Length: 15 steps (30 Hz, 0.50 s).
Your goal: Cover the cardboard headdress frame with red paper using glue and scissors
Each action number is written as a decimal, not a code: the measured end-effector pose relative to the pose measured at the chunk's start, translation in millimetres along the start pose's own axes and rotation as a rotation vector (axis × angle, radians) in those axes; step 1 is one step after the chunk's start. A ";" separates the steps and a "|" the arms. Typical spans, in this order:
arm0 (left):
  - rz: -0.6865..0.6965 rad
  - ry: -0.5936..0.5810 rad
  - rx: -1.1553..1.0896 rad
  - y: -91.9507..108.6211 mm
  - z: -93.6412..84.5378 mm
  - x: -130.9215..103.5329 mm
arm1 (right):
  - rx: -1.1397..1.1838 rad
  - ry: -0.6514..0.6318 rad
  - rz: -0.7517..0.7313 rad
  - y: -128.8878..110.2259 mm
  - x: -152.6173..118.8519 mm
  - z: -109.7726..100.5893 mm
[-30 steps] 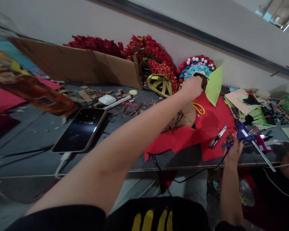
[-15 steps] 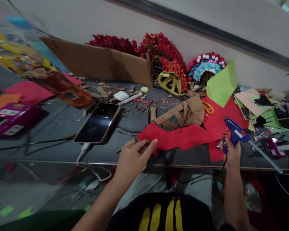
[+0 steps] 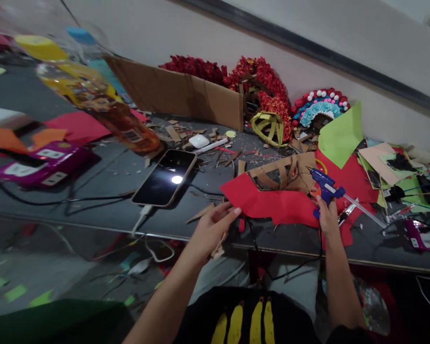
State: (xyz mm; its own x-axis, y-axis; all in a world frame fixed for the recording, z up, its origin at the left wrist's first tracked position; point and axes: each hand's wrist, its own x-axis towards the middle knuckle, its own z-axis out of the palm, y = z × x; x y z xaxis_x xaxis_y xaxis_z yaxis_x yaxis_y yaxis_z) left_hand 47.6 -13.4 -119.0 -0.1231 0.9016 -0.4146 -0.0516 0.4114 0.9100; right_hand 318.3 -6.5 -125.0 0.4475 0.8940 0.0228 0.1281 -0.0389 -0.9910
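My right hand (image 3: pixel 327 215) grips a blue hot glue gun (image 3: pixel 324 184), a long clear glue stick (image 3: pixel 365 212) jutting from its back. Its nozzle is at the right end of a cut brown cardboard frame (image 3: pixel 303 172), whose crossed strips lie along a red paper piece (image 3: pixel 286 205). At the paper's lower left edge is my left hand (image 3: pixel 215 227), thumb and forefinger stretched towards it, apparently touching. Its other fingers are partly hidden. A crumpled beige bit (image 3: pixel 218 252) shows below that hand; whether it is held is unclear.
Left of the work lie a charging phone (image 3: pixel 165 177), a tilted drink bottle (image 3: pixel 118 112) and a purple power strip (image 3: pixel 53 162). Cardboard scraps (image 3: pixel 174 134), a standing cardboard sheet (image 3: pixel 200 100) and red decorated headpieces (image 3: pixel 258 76) are behind. Green paper (image 3: pixel 340 136) stands to the right.
My right hand has brought the glue gun left, from beside the cardboard frame to its right end. My left hand stays near the red paper's left edge. The view has shifted left.
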 end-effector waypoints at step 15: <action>0.048 -0.290 -0.114 19.2 55.9 9.2 | 0.347 -0.212 0.209 -22.9 -29.7 8.9</action>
State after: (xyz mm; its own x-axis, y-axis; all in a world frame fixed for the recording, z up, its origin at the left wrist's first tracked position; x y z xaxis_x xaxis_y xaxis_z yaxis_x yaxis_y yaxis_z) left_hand 100.8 10.3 -105.6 0.1586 0.9268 -0.3403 -0.1651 0.3648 0.9163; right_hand 294.2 -28.2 -104.2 0.2364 0.9560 -0.1740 -0.2658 -0.1086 -0.9579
